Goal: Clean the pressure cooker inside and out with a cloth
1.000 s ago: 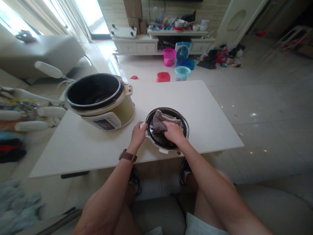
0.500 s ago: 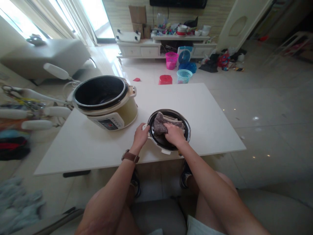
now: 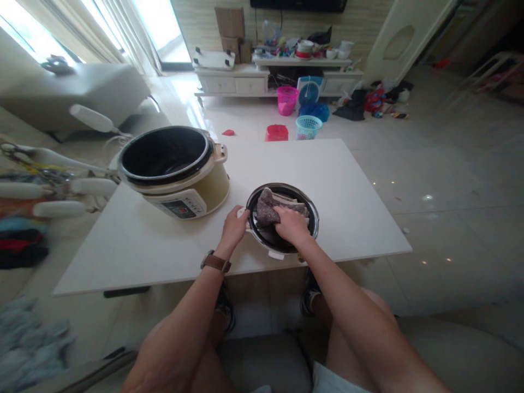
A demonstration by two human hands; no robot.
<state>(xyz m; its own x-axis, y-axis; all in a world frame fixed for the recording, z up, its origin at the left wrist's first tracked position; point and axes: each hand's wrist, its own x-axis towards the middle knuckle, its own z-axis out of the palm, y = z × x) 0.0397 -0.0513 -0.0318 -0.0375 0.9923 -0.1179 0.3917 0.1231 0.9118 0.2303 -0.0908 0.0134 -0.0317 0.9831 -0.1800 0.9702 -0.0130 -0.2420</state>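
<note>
A round pressure cooker lid (image 3: 314, 214) lies with its dark inner side up near the table's front edge. My left hand (image 3: 234, 225) is closed on the pale handle at the lid's left rim. Inside the lid, my right hand (image 3: 290, 222) presses a folded brown-grey cloth (image 3: 268, 207) with its fingers closed around part of it. The hand hides some of the cloth and the lid's middle. To the left stands the electric pressure cooker (image 3: 176, 191), uncovered, its dark inside showing and its control panel facing me.
The white table (image 3: 327, 169) carries the cooker and lid. White handle-like parts (image 3: 94, 188) jut in beside the cooker at the left. Past the table's far edge are a red stool (image 3: 277, 132), a light-blue basket (image 3: 308, 126) and a pink basket (image 3: 287, 100).
Almost nothing differs. Both hands stay at the lid, and the cloth keeps nearly the same place; the view has shifted very slightly.
</note>
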